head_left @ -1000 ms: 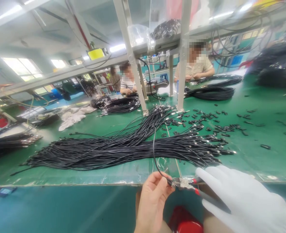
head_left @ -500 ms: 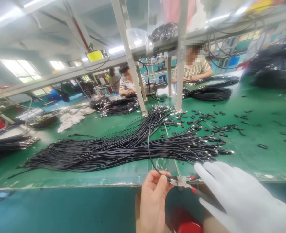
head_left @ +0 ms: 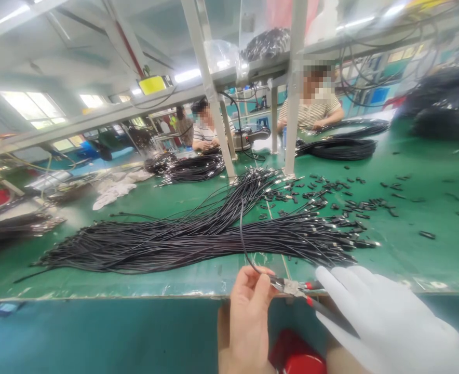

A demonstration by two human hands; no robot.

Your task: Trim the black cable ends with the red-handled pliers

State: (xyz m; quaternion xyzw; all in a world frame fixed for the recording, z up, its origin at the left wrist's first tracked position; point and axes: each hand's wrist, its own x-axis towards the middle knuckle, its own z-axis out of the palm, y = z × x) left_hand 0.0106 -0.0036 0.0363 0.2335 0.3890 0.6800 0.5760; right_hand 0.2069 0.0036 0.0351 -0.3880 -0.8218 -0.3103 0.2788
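Note:
My bare left hand (head_left: 250, 317) pinches the end of a single black cable (head_left: 242, 234) that arcs up from my fingers toward the pile. My right hand (head_left: 381, 317), in a white glove, grips red-handled pliers (head_left: 297, 290) whose metal jaws meet the cable end right at my left fingertips. Both hands hover just in front of the near edge of the green table (head_left: 408, 244). A big heap of black cables (head_left: 198, 236) lies across the table beyond my hands.
Small black cut pieces (head_left: 342, 200) are scattered at the right. A red object (head_left: 295, 356) sits below my hands. White frame posts (head_left: 292, 88) rise mid-table. Across the table, two people (head_left: 315, 101) handle more cable coils (head_left: 338, 148). White cloths (head_left: 112, 189) lie at the left.
My left hand has shifted slightly up and right with the cable end. The pliers stay at the cable tip. The view wobbles a little.

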